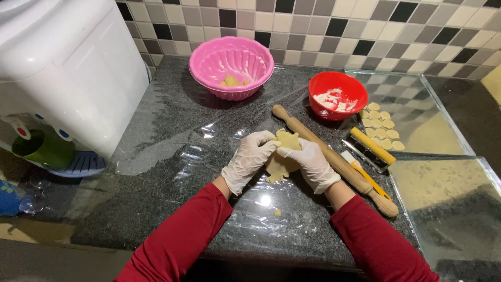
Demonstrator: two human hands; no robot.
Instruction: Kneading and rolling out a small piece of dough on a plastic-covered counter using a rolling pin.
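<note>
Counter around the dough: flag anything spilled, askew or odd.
Little stands out. A small crumb of dough lies loose on the plastic sheet, near the counter's front edge, apart from the dough piece that the left hand and right hand hold. The sheet is wrinkled. The rolling pin lies diagonally beside them.

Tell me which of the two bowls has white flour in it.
The red bowl, at the right by the rolling pin's far end. The bigger pink bowl holds only yellowish dough scraps.

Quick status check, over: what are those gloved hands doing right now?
Left hand and right hand both gripping dough. Rolling pin right alongside.
</note>
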